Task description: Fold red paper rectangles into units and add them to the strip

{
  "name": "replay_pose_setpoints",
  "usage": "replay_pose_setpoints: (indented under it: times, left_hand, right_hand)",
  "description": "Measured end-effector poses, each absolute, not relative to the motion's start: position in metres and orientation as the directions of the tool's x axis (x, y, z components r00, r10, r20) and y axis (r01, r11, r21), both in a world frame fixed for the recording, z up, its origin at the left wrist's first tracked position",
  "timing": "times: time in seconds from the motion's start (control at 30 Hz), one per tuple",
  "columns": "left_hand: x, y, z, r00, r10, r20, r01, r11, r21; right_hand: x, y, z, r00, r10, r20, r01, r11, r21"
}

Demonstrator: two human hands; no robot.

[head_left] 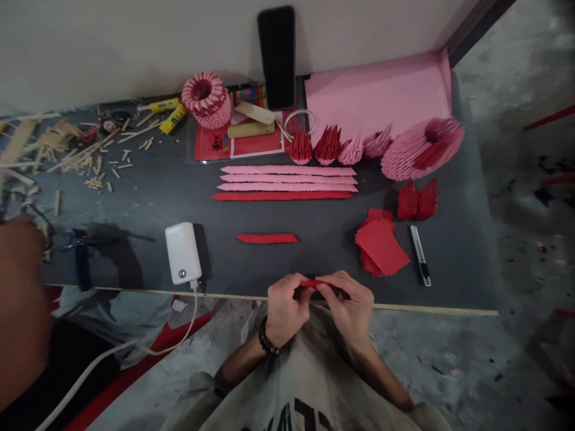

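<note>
Both hands meet at the table's front edge, pinching a small red piece of paper that looks folded. My left hand, with a dark beaded bracelet at the wrist, grips its left end. On the other end, the thumb and fingers of my right hand press together. Most of the paper is hidden by fingertips. Just beyond lies a short red strip of folded pieces. A pile of red paper rectangles sits right of my right hand, with a box cutter beside it.
Three pink strips and a long red strip lie farther back. Folded-paper bundles and a pink paper vase shape stand behind. A phone leans on the wall. Left are a white power bank, a glue gun and another person's arm.
</note>
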State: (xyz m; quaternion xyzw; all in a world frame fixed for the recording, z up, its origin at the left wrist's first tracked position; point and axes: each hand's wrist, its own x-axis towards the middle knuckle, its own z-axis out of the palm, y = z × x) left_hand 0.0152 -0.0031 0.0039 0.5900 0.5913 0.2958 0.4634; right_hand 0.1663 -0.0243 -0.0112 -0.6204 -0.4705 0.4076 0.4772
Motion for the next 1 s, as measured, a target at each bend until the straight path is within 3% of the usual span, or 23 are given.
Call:
replay_pose_setpoints:
  times: [0.23,0.4,0.5,0.6,0.73,0.8,0.9,1.0]
  left_hand:
    - [0.018,-0.007,0.000,0.111,0.981,-0.157,0.492,0.082,0.867]
    - [0.012,-0.009,0.003,0.232,0.956,-0.182,0.339,0.096,0.936]
    - [0.007,-0.009,0.008,0.307,0.906,-0.292,0.114,0.269,0.956]
    - [0.004,-0.003,0.011,0.387,0.811,-0.438,-0.167,0.529,0.832]
    - [0.005,0.005,0.005,0.497,0.692,-0.523,-0.200,0.678,0.707]
    - [0.008,0.005,-0.001,0.391,0.750,-0.533,-0.242,0.642,0.727]
    - [0.016,-0.001,-0.011,0.089,0.864,-0.496,-0.286,0.499,0.818]
    - [0.026,-0.008,-0.014,-0.032,0.890,-0.455,-0.269,0.431,0.861]
  right_hand:
    - [0.164,-0.024,-0.011,0.262,0.965,0.001,0.189,-0.051,-0.981]
    - [0.168,-0.023,-0.013,0.290,0.956,0.042,0.180,-0.012,-0.984]
    - [0.168,-0.021,-0.015,0.273,0.959,0.084,0.133,0.048,-0.990]
    - [0.170,-0.020,-0.017,0.227,0.964,0.137,0.099,0.117,-0.988]
    - [0.175,-0.022,-0.020,0.142,0.980,0.139,0.088,0.127,-0.988]
    - [0.174,-0.025,-0.021,0.200,0.979,0.037,0.055,0.026,-0.998]
    - [0.165,-0.032,-0.021,0.247,0.960,-0.132,-0.043,-0.125,-0.991]
    - [0.154,-0.034,-0.019,0.252,0.956,-0.151,0.050,-0.169,-0.984]
